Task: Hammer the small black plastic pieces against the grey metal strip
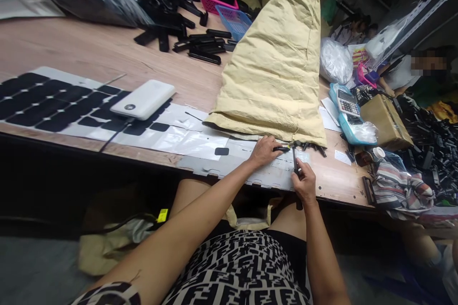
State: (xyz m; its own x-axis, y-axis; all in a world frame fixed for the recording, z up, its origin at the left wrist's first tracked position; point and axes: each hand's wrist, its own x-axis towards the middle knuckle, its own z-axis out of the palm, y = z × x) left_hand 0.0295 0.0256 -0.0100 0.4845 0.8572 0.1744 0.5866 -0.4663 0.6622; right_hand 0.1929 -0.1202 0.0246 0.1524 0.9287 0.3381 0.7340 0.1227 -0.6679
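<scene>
Nearest: patterned shirt [243, 267], wearer's lap at the desk [195, 74]. Right hand [305, 182] over the desk's near edge, fingers wrapped round the handle of a small hammer [295, 158], head pointing away from the wearer. Left hand [265, 150] slightly farther in, mostly closed, fingertips pinching a slim black piece [282, 149] that sticks out toward the hammer head. Can't tell if head and piece touch. Both sit over the right part of a grey plate [241, 157] lying along the near edge.

Off to the left: white power bank [146, 97] on a sheet with black cells [46, 100], cable running toward the near edge. Off to the right: striped cloth [400, 186], capped bottle [378, 154] just behind it.

Past the hands: big yellow cloth bag [275, 66], a few small black parts [315, 147] at its near edge. Right of the bag: calculator [348, 102] on a blue tray [345, 128], cardboard box [386, 121] beside it, heap of black parts [429, 147] beyond.

Farther: loose black bars [205, 47], blue basket [234, 21], filled pink basket [216, 7]. Co-worker [404, 74] back right
</scene>
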